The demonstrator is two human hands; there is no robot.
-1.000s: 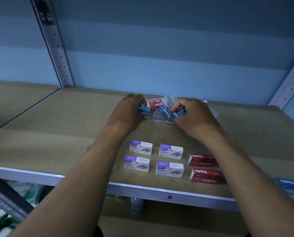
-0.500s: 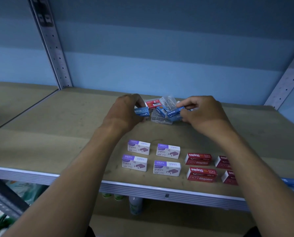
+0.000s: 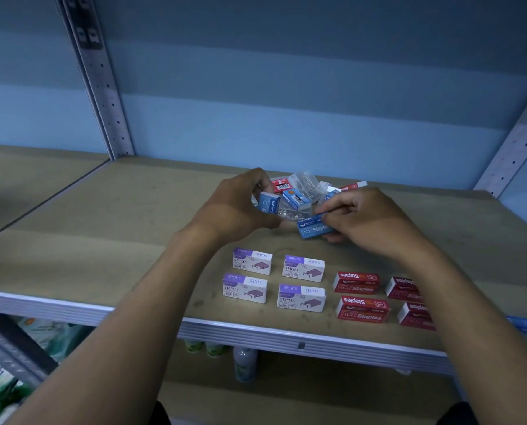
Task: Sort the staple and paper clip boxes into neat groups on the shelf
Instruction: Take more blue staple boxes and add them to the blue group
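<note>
Behind purple boxes [image 3: 277, 279]: loose pile [image 3: 302, 191]
Right hand [image 3: 369, 220]: pinching blue cardboard box [image 3: 314, 228], long axis sideways
Left hand [image 3: 237, 207]: gripping small blue box [image 3: 269, 203]

The four white-and-purple boxes [image 3: 277, 279] near the shelf front read "KREATE" and "STAPLES". The red boxes [image 3: 362, 296] to their right read "10 Staples" on the side and "Staples" inverted on top. The blue box [image 3: 314, 230] in the right hand [image 3: 369, 222] reads "10 Staples".
</note>
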